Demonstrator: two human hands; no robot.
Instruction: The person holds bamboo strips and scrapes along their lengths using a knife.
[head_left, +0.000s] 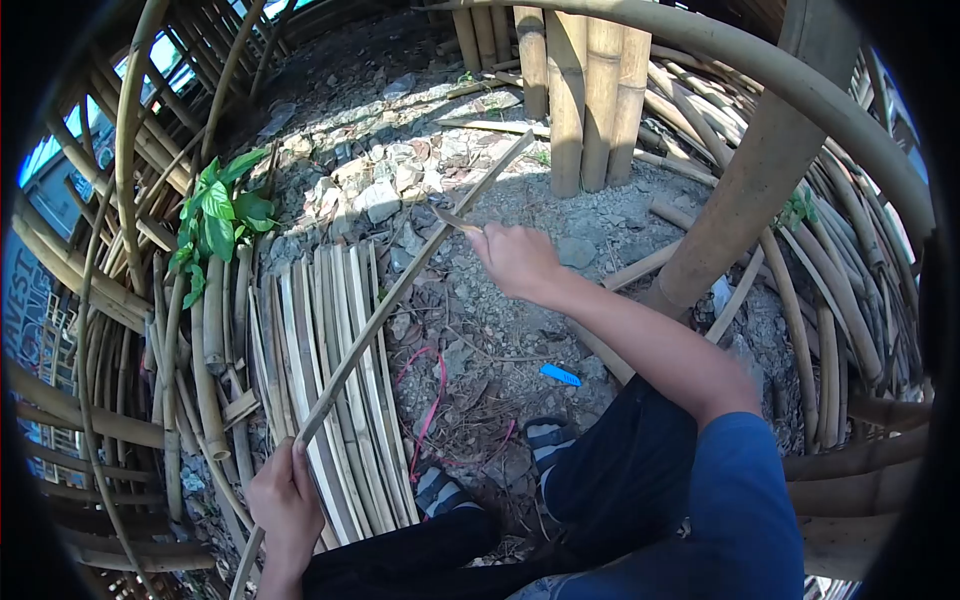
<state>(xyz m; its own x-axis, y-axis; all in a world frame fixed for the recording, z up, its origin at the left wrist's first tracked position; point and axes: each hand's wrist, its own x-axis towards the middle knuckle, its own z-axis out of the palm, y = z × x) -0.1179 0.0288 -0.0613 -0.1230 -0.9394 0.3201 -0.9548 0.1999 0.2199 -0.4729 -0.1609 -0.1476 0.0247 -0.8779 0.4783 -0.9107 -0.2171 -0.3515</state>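
A long thin bamboo strip runs slantwise from the bottom left up to the upper middle. My left hand is closed around its lower part. Higher up, my right hand grips a small knife, whose blade points left and lies against or just over the strip. Beneath the strip, a row of split bamboo slats lies side by side on the ground, left of my feet.
Upright bamboo poles stand at the top middle, and a thick slanted pole rises right of my right arm. A blue object and pink string lie on the ground. A leafy plant grows at left.
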